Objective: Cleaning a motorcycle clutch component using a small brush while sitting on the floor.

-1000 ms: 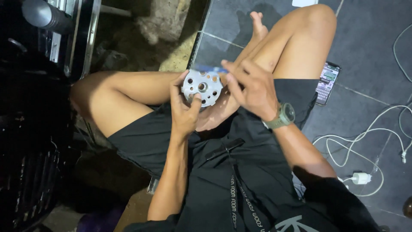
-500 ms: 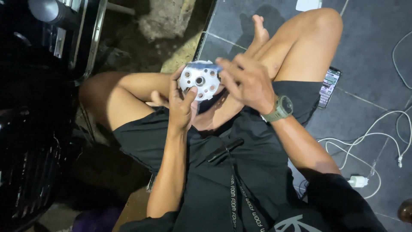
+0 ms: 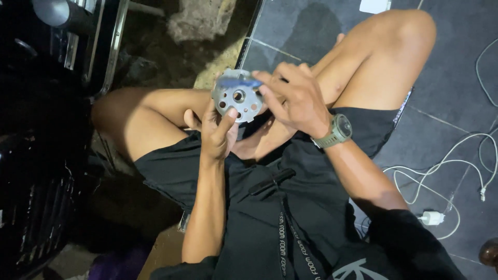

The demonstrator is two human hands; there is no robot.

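I sit cross-legged on a dark tiled floor. My left hand (image 3: 218,132) grips a round grey metal disc (image 3: 237,98) with a centre hole and several smaller holes, thumb on its lower rim. My right hand (image 3: 293,98), with a green watch on the wrist, presses a small blue piece (image 3: 237,82) against the disc's top edge with its fingertips. The disc is held upright above my crossed legs.
White cables and a white charger plug (image 3: 431,218) lie on the tiles to the right. A dark machine with metal tubes (image 3: 57,62) stands at the left. Rough stone and dirt (image 3: 197,26) show beyond my left knee.
Both hands have lifted the disc slightly and turned it. My right hand's fingers have shifted to the disc's top edge, where the blue piece now shows.
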